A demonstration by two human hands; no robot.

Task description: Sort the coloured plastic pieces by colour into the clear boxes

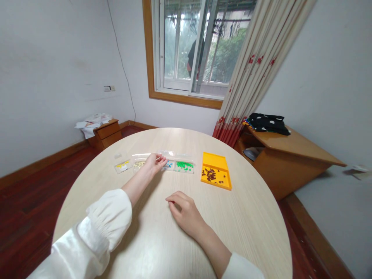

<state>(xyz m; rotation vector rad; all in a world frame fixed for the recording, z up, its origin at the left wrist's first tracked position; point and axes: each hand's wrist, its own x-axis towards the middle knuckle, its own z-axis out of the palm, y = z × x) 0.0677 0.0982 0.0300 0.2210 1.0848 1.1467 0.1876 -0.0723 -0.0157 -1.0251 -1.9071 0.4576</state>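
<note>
My left hand (156, 164) reaches over a row of clear plastic boxes, its fingers curled together in front of the compartment of small blue pieces (169, 164). What its fingertips hold, if anything, is too small to make out. To the left of that hand lie cream pieces (138, 164) in a clear box, and to its right small green pieces (185, 166). My right hand (184, 212) rests low over the near middle of the table, thumb and index finger pinched together. Anything between those fingertips is hidden.
An open yellow box (215, 159) with dark brown pieces (211, 175) stands at the right. A small clear case (118, 169) with yellow pieces is at the far left. All sit on a round wooden table (247, 217). Beyond it are a window and a curtain (247, 69).
</note>
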